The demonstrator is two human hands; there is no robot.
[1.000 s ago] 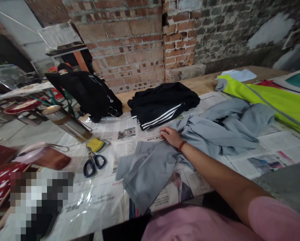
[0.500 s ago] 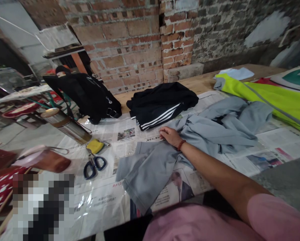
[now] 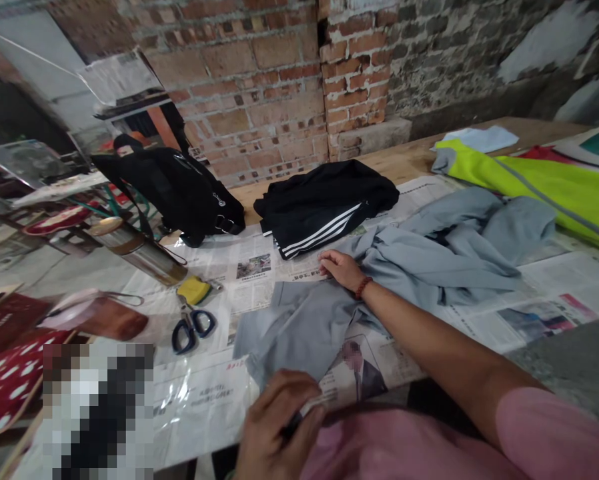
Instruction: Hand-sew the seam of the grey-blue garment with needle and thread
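One grey garment (image 3: 449,257) lies mid-frame by your right hand (image 3: 342,270), flattish leftward but crumpled rightward, so it looks only partly straightened. Your left hand (image 3: 279,420), bottom centre, clasps a small, blurred object (image 3: 311,404); whether your right pinches cloth, I can't tell.

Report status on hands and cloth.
Left hand gripping small unclear object; right hand on grey cloth. Cloth rumpled on newspaper. Scissors lie apart, to its left.
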